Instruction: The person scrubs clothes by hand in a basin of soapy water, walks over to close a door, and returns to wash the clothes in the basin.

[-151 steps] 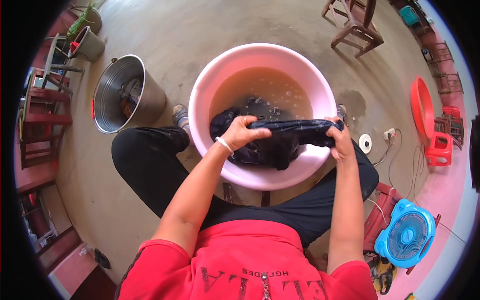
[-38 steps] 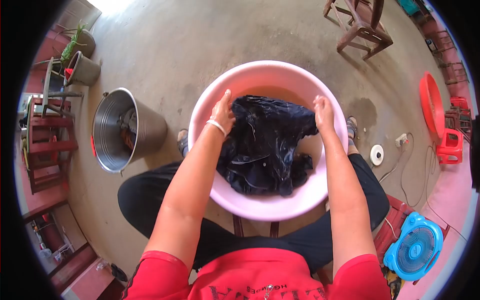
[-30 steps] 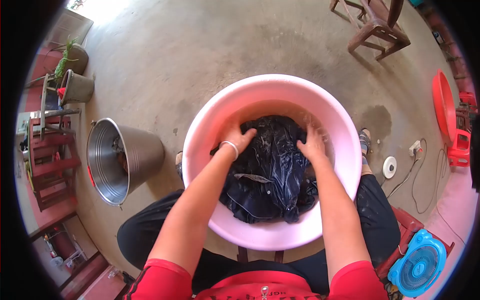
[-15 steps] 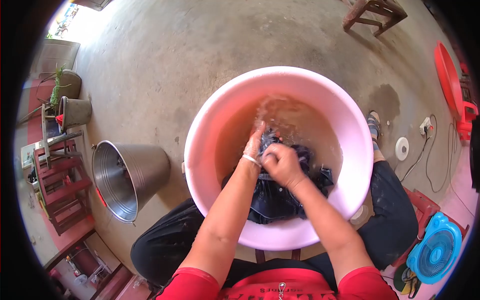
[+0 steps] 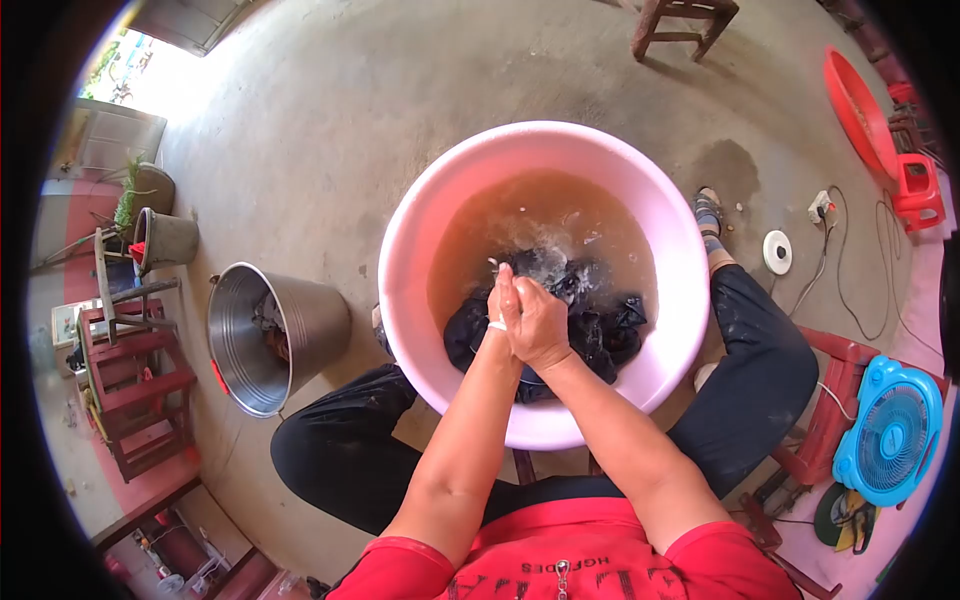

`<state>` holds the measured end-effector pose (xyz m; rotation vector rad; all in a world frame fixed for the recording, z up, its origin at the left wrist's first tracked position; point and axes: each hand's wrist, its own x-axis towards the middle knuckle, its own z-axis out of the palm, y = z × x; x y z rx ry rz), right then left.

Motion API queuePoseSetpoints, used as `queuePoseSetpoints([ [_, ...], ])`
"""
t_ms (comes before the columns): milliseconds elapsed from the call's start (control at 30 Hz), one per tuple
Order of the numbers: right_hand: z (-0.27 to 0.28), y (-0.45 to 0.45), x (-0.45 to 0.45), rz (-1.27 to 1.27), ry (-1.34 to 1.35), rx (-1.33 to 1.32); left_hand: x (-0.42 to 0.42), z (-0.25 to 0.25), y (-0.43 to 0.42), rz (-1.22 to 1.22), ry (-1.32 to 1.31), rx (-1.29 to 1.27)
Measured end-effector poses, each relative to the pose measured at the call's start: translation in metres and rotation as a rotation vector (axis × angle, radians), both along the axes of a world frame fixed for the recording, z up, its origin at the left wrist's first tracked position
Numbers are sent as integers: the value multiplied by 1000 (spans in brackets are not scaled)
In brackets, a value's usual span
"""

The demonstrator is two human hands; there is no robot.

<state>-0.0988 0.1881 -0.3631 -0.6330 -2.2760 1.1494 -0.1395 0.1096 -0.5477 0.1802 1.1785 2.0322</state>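
Note:
A pink basin [image 5: 545,433] of brownish water stands between the knees. Dark wet cloth [image 5: 600,345] lies bunched in its near half, partly under the water. My left hand [image 5: 503,300], with a white band at the wrist, is over the cloth, pressed side by side against my right hand [image 5: 538,322]. Both hands have their fingers closed, and any bit of cloth between them is hidden. The water just beyond the hands is stirred and splashing.
A metal bucket [image 5: 320,318] with cloth inside stands left of the basin. On the right are a white round lid [image 5: 777,252], a power strip [image 5: 822,207] with cables, a blue fan [image 5: 890,430], a red stool [image 5: 918,192] and a red basin [image 5: 862,115]. A wooden chair [image 5: 672,35] is beyond.
The hands were spread on either side of the cloth, then came together over it. The cloth has gone from spread out to bunched lower in the water. The view has shifted.

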Motion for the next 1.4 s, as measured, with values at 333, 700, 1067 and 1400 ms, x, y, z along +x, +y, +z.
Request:
queuePoseSetpoints([
  [333,-4,75,10,351,-130,-512,48,222,-22,-258,-242,-363],
  [700,-20,95,66,195,-129,-627,42,207,-67,229,-517,78],
  [1067,-2,2,34,-3,-161,32,84,182,-13,289,-727,-87],
  [1400,12,17,41,-17,-396,172,88,195,-20,207,-821,-134],
])
